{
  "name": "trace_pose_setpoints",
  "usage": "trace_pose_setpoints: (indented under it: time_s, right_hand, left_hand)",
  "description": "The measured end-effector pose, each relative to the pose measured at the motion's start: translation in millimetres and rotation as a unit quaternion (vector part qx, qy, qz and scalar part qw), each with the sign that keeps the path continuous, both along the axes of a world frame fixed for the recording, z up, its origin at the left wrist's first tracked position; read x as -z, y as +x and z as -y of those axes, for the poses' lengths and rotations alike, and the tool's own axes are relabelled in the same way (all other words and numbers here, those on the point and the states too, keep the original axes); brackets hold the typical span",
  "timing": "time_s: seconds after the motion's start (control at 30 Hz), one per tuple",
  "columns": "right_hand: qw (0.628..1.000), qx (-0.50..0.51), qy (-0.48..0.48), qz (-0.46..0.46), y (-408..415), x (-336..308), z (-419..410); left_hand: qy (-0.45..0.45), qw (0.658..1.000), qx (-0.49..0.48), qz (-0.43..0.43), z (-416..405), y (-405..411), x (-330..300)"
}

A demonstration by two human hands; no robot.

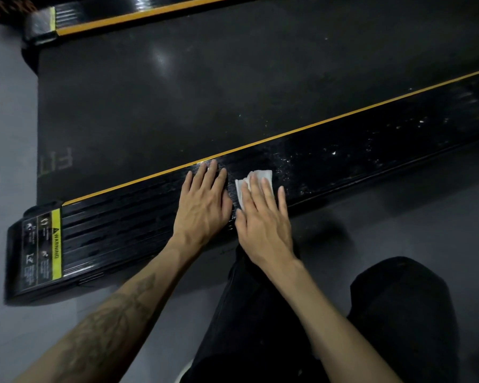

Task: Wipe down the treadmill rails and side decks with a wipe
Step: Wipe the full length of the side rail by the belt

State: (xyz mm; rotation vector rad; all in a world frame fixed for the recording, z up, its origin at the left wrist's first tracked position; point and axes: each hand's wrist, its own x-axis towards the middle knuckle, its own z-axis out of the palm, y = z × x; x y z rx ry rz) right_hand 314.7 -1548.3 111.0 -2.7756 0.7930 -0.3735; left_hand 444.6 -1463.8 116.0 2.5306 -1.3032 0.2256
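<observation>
While both palms lay flat on the near side deck (127, 230), I noted the right hand (263, 219) pressing straight fingers onto the white wipe (256, 176), gripping nothing. Just left of it, the left hand (205, 200) rested open, fingers spread toward the yellow stripe (343, 113). White specks dotted the deck to the right. Beyond lay the belt (205, 92); a warning label (43, 250) marked the deck's left end.

A grey floor (9, 134) carries the black treadmill (177, 92), its near side deck (343, 161) dust-speckled.
</observation>
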Motion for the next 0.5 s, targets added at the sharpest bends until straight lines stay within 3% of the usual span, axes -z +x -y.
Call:
trace_pose_setpoints:
  time_s: [0.13,0.33,0.5]
  right_hand:
    - [1.0,-0.026,-0.004,-0.01,5,0,27]
    - [0.999,0.036,0.002,0.002,-11,2,1]
    - [1.0,-0.013,-0.013,0.0,-1,3,14]
  left_hand:
    - [0.004,1.0,0.001,0.004,0,0,0]
    - [-0.007,1.0,-0.003,0.009,2,-1,1]
    - [-0.005,1.0,-0.008,0.009,1,-2,2]
